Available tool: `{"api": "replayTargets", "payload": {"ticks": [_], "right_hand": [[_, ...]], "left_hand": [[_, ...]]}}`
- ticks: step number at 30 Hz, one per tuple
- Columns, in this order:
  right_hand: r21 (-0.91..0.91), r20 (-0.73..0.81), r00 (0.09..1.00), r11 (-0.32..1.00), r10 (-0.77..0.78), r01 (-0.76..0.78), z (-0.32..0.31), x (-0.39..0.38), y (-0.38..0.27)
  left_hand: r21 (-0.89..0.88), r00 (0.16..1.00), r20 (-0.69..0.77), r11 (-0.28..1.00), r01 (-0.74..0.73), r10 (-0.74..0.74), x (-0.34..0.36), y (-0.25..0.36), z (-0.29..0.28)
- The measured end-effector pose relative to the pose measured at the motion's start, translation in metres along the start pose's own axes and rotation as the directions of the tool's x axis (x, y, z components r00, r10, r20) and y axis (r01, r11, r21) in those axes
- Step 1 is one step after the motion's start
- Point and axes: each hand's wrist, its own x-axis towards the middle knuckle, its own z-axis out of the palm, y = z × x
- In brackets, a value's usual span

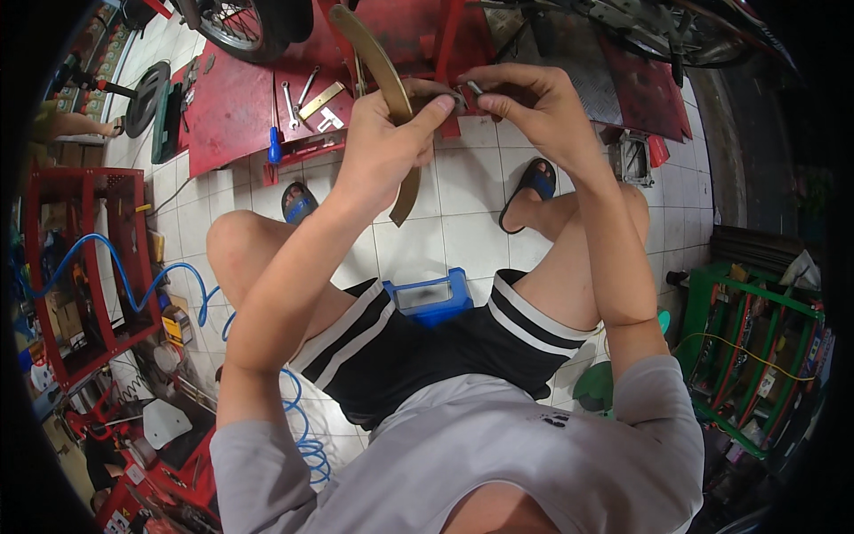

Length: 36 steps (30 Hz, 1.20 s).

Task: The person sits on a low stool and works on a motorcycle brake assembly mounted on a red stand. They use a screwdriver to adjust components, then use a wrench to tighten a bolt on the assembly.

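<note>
My left hand (391, 133) is closed around a long, curved tan strip (369, 52), flat and band-like. Its upper end reaches toward the red bench, and its lower end comes out below my palm. Thumb and forefinger of that hand also pinch a small dark piece, mostly hidden by the fingers. Just beside it, my right hand (529, 98) is closed in a pinch on a small grey metal pin-like piece (474, 87). The fingertips of both hands nearly meet in front of the red bench.
On the red bench (222, 116) lie wrenches (290, 105) and a blue-handled screwdriver (274, 147). A motorcycle wheel (233, 27) stands above it. A blue plastic stool (436, 298) is between my legs. A red rack (84, 267), a coiled blue hose (200, 303) and a green rack (756, 356) flank me.
</note>
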Motion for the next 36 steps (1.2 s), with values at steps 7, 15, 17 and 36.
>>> {"api": "replayTargets", "payload": {"ticks": [7, 15, 17, 36], "right_hand": [[0.064, -0.022, 0.994, 0.993, 0.104, -0.102, 0.005, -0.003, -0.011], [0.065, -0.048, 0.998, 0.997, -0.027, 0.03, 0.009, -0.008, -0.014], [0.063, -0.065, 0.997, 0.997, -0.048, 0.052, 0.008, -0.009, -0.012], [0.334, -0.059, 0.993, 0.94, 0.097, -0.072, 0.013, -0.01, -0.021]], "left_hand": [[0.091, 0.987, -0.103, 0.989, -0.113, 0.122, -0.001, -0.002, 0.001], [0.449, 0.701, 0.084, 0.601, -0.661, 0.708, -0.002, -0.006, -0.001], [0.473, 0.685, 0.133, 0.561, -0.679, 0.717, -0.005, -0.005, 0.001], [0.519, 0.862, -0.011, 0.74, -0.428, 0.507, -0.013, -0.008, 0.011]]}}
